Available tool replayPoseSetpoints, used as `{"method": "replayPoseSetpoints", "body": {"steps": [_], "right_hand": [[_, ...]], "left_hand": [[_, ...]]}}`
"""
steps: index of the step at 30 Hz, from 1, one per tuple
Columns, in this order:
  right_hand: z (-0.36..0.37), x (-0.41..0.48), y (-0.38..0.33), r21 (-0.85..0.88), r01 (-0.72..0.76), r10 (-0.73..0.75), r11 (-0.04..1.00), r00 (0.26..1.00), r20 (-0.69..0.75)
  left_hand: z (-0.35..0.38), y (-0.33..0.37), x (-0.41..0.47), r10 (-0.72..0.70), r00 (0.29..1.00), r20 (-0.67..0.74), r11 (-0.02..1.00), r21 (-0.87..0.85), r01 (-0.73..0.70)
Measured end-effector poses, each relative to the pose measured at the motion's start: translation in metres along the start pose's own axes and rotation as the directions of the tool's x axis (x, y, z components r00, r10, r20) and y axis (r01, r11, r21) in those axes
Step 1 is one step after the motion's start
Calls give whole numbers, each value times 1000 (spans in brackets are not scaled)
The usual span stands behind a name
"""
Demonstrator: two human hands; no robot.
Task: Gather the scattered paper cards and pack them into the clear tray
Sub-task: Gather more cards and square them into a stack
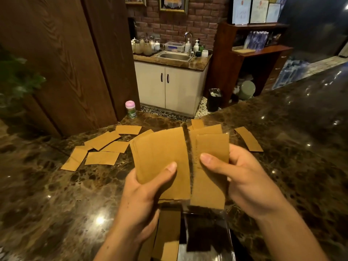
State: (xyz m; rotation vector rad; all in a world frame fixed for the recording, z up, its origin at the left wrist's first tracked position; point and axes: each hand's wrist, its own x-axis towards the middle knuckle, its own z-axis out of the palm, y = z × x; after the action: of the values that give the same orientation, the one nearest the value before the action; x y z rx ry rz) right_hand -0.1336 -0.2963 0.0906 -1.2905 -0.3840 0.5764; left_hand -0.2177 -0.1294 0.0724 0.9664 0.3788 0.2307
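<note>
Left hand (pixel 143 193): grip closed round left stack (pixel 162 157), thumb on its face. Right hand (pixel 244 178): grip pinches right stack (pixel 211 185). Both stacks are held over the tray (pixel 230 242), side by side with a narrow gap. Their long axes point away from the person, tops leaning slightly apart. Loose cards (pixel 101 158) lie flat on the desk (pixel 56 204), far left. Single card (pixel 248 139) far right, angled.

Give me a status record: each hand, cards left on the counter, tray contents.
left hand: grips thick card stack
right hand: pinches smaller card bunch
loose cards: cluster on marble counter at left; single card at right
clear tray: below the hands, packed cards in its left part
</note>
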Motion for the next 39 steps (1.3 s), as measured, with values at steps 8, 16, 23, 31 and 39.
{"method": "replayPoseSetpoints", "body": {"steps": [8, 16, 23, 31, 39], "right_hand": [[11, 1, 11, -9, -51, 50, 999, 998, -45], [5, -1, 10, -334, 103, -187, 937, 955, -232], [14, -3, 14, -334, 125, -192, 934, 965, -177], [0, 5, -7, -537, 184, -232, 823, 972, -23], [-5, 0, -13, -557, 185, -283, 810, 954, -95]], "left_hand": [[1, -4, 2, 83, 996, 33, 995, 54, -85], [-7, -15, 5, 216, 971, -103, 933, 314, -174], [2, -22, 3, 326, 945, 34, 825, 478, -302], [-12, -19, 2, -54, 982, 182, 988, 150, 27], [-13, 1, 8, 123, 992, 6, 988, 94, -123]]}}
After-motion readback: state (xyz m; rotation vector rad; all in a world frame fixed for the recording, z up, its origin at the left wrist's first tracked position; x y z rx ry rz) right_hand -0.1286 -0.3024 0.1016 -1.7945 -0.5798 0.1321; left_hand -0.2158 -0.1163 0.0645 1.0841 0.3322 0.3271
